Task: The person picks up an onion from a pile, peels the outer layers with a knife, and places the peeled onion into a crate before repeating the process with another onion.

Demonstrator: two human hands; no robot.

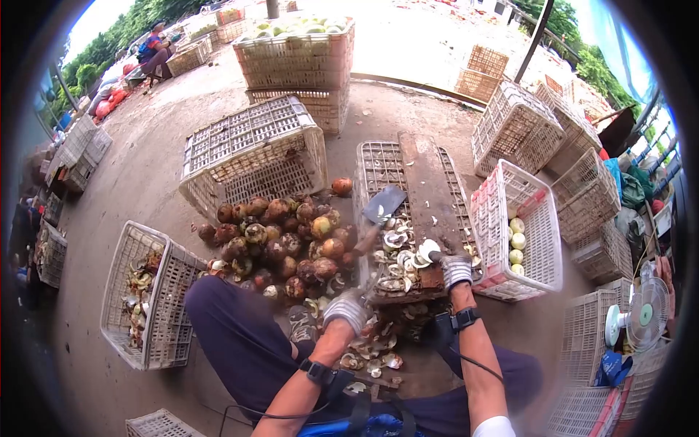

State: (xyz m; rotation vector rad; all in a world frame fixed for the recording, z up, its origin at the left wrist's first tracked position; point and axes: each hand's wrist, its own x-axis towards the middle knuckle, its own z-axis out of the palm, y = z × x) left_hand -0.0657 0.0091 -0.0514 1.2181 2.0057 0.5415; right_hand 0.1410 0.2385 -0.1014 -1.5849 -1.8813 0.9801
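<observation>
The striped-gloved left hand is blurred near the frame's centre, above scattered peelings; I cannot tell whether it grips anything. The gloved right hand, right of centre, is curled at the near end of a wooden board, beside a white slice; its grip is unclear too. The board spans an upturned crate, where a cleaver lies among white parings. Brown-skinned round fruits heap left of centre; pale peeled ones sit in a right-hand crate.
</observation>
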